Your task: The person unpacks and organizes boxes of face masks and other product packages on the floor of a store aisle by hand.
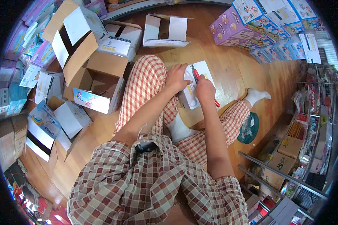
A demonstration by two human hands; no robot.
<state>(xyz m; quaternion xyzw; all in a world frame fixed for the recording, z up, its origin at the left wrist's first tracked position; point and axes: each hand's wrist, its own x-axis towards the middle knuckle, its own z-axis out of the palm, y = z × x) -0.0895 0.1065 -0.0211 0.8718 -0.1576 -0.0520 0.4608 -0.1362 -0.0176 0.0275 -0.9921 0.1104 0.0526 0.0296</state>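
A white box (192, 98) with yellow print lies on the floor between my legs. My left hand (176, 78) grips its upper left edge, thumb toward the middle of the top and fingers toward the far corner. My right hand (205, 90) is wrapped in a fist around a long red-handled cutter (196, 74) over the box top. One red end sticks out below the fist, and a dark end points to the far side. The exact tip of the cutter is too small to make out.
Opened cartons (101, 75) crowd the floor to my left. Another open box (165, 39) stands ahead. Stacked purple and blue packs (233, 28) are at the far right. A green round basket (248, 129) is by my right leg, near metal shelving (281, 174).
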